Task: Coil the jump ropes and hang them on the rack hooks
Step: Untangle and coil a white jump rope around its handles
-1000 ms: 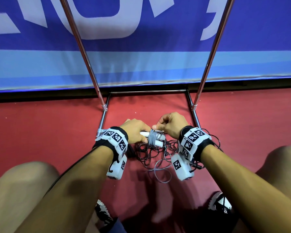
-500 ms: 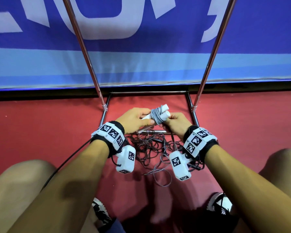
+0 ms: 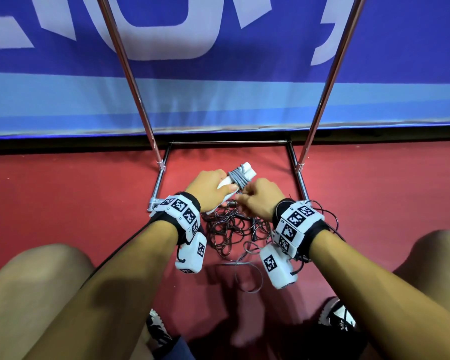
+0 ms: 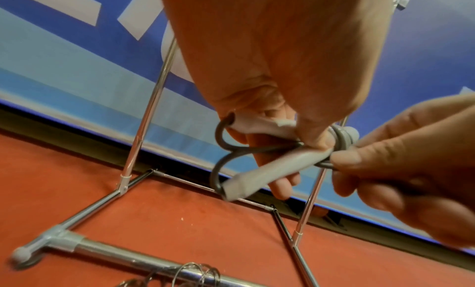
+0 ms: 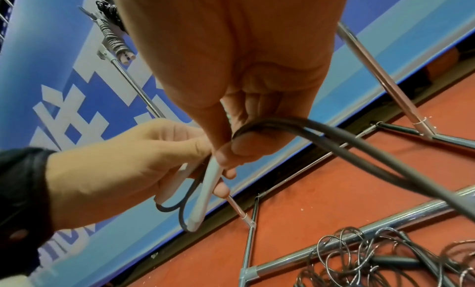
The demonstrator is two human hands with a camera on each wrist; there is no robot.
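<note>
Our left hand [image 3: 210,187] grips the paired white handles [image 3: 240,174] of the grey jump rope [image 3: 238,178], its cord wound around them just beyond our knuckles. Our right hand [image 3: 260,201] pinches the loose end of the cord [image 5: 359,149] right beside the wrap. If that pinch slackens before the end is tucked, we judge the turns could spring loose. Below our wrists, the tangled dark ropes [image 3: 234,229] on the floor could snag the trailing cord.

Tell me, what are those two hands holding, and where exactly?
The left hand grips the white handles near their lower ends; the right hand pinches the grey cord beside the wraps.
</note>
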